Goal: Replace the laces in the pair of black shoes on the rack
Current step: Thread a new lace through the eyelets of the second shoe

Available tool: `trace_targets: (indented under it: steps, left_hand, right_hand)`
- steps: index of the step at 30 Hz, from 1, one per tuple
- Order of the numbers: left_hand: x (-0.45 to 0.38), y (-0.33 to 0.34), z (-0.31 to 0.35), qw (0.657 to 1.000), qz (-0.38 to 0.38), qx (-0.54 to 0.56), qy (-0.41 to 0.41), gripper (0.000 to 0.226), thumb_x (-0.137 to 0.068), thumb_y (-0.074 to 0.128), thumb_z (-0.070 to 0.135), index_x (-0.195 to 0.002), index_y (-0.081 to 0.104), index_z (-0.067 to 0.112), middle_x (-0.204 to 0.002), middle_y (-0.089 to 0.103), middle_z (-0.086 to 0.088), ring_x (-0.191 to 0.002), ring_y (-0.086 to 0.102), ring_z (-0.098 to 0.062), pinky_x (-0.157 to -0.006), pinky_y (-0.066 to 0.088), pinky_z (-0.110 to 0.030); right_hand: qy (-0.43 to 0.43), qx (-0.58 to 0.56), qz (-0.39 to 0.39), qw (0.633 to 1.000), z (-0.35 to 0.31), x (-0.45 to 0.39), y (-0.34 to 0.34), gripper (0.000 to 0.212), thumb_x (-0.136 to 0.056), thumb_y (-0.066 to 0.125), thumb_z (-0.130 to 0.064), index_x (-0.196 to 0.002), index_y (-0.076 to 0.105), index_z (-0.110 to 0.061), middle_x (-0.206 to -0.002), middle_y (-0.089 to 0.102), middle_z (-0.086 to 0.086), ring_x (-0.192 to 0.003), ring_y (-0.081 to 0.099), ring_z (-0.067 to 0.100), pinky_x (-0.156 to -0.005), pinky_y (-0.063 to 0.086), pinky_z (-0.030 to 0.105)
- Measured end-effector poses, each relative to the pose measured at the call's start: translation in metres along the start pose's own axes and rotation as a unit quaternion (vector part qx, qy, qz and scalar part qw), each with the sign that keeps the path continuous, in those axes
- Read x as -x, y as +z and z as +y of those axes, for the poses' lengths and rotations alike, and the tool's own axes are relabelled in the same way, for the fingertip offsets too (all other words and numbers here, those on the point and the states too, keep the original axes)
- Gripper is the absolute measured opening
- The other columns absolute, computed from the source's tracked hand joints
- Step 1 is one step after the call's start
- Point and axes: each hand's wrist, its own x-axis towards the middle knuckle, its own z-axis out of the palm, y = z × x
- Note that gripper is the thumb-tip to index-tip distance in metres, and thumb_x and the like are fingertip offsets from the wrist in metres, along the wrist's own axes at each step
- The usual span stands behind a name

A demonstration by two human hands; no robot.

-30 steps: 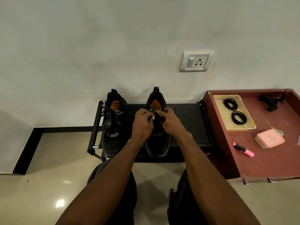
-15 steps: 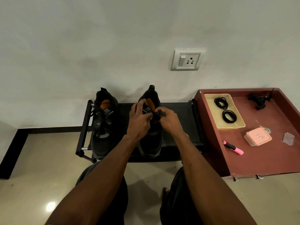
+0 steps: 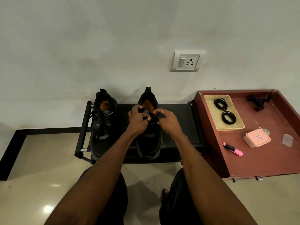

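Here, two black shoes are seen on the black rack [image 3: 178,114] against the wall. The right shoe [image 3: 148,143] is worked on by both hands over its tongue. The left hand [image 3: 138,120] has its fingers curled around the lace, and the right hand [image 3: 167,120] pinches a dark lace end. The left shoe [image 3: 103,127] stands beside it, laced. On the right, coiled black laces [image 3: 224,111] lie in a beige tray [image 3: 209,101].
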Motion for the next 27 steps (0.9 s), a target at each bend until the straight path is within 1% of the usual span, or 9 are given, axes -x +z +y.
trace_targets:
  steps: [3,6,8,10,13,16,20,25,27]
  left_hand:
    - [0.000,0.002,0.001,1.000,-0.011,0.016,-0.016,0.016,-0.096,0.063,0.022,-0.104,0.075,0.015,-0.149,0.023,0.000,-0.134,0.020,-0.027,-0.115,0.021,-0.037]
    - [0.005,0.009,0.007,0.998,0.021,0.026,-0.048,0.020,-0.098,0.062,0.023,-0.111,0.074,0.013,-0.154,0.023,-0.004,-0.137,0.021,-0.029,-0.117,0.024,-0.040]
    - [0.007,0.014,0.010,0.996,0.035,0.038,-0.068,0.021,-0.098,0.061,0.022,-0.111,0.074,0.012,-0.156,0.023,-0.004,-0.138,0.022,-0.029,-0.117,0.025,-0.042]
    - [0.007,0.016,0.011,0.994,0.039,0.053,-0.087,0.021,-0.098,0.060,0.021,-0.109,0.075,0.013,-0.158,0.022,-0.004,-0.140,0.020,-0.030,-0.118,0.024,-0.044]
    - [0.008,0.015,0.012,0.993,0.037,0.054,-0.102,0.022,-0.099,0.059,0.022,-0.110,0.076,0.015,-0.164,0.016,-0.004,-0.146,0.014,-0.032,-0.120,0.020,-0.050]
    - [0.010,0.014,0.014,0.998,0.028,-0.007,-0.057,0.022,-0.100,0.057,0.021,-0.101,0.078,0.013,-0.167,0.012,-0.005,-0.148,0.011,-0.035,-0.119,0.021,-0.053]
    - [0.013,0.014,0.016,0.999,0.013,-0.034,-0.025,0.023,-0.101,0.054,0.018,-0.098,0.076,0.011,-0.168,0.006,-0.007,-0.150,0.008,-0.034,-0.120,0.022,-0.054]
    - [0.013,0.018,0.015,0.997,-0.016,0.051,-0.053,0.026,-0.102,0.050,0.014,-0.103,0.073,0.004,-0.168,-0.006,-0.005,-0.153,-0.003,-0.029,-0.124,0.010,-0.051]
    - [0.016,0.019,0.017,0.995,-0.044,0.062,-0.063,0.026,-0.103,0.048,0.014,-0.107,0.072,0.004,-0.167,-0.013,-0.002,-0.153,-0.010,-0.028,-0.124,0.005,-0.050]
  right_hand:
    - [0.007,-0.013,-0.008,1.000,0.001,-0.001,0.001,0.042,-0.086,0.052,0.000,-0.095,0.072,-0.035,-0.103,0.071,-0.016,-0.090,0.070,0.011,-0.083,0.060,0.043]
    - [0.000,-0.034,-0.014,0.999,0.000,0.001,0.002,0.036,-0.087,0.058,-0.002,-0.097,0.072,-0.034,-0.105,0.070,-0.015,-0.097,0.068,0.010,-0.087,0.060,0.040]
    - [-0.008,-0.048,-0.020,0.999,0.000,0.003,0.002,0.029,-0.091,0.062,-0.007,-0.105,0.070,-0.030,-0.111,0.069,-0.012,-0.102,0.066,0.010,-0.090,0.058,0.035]
    - [-0.010,-0.065,-0.025,0.998,0.002,0.004,0.004,0.033,-0.093,0.059,-0.004,-0.113,0.063,-0.029,-0.121,0.067,-0.009,-0.109,0.064,0.010,-0.092,0.057,0.033]
    - [0.025,-0.083,-0.009,0.996,0.006,0.000,0.006,0.040,-0.092,0.055,0.000,-0.119,0.052,-0.029,-0.132,0.061,-0.008,-0.113,0.062,0.008,-0.098,0.055,0.042]
    - [0.052,-0.082,-0.008,0.995,0.007,-0.001,0.006,0.040,-0.092,0.057,-0.002,-0.122,0.049,-0.027,-0.126,0.061,-0.011,-0.106,0.062,0.006,-0.096,0.056,0.041]
    - [0.054,-0.031,-0.020,0.998,0.005,0.001,0.010,0.044,-0.090,0.057,-0.006,-0.122,0.048,-0.034,-0.125,0.064,-0.010,-0.109,0.061,0.007,-0.081,0.052,0.026]
    - [0.059,-0.012,-0.031,0.998,0.002,0.004,0.010,0.052,-0.088,0.052,-0.001,-0.130,0.046,-0.032,-0.126,0.061,-0.010,-0.109,0.059,0.009,-0.073,0.046,0.022]
    - [0.058,-0.009,-0.035,0.998,0.001,0.004,0.009,0.053,-0.089,0.051,0.000,-0.132,0.045,-0.031,-0.128,0.060,-0.010,-0.110,0.058,0.009,-0.075,0.046,0.023]
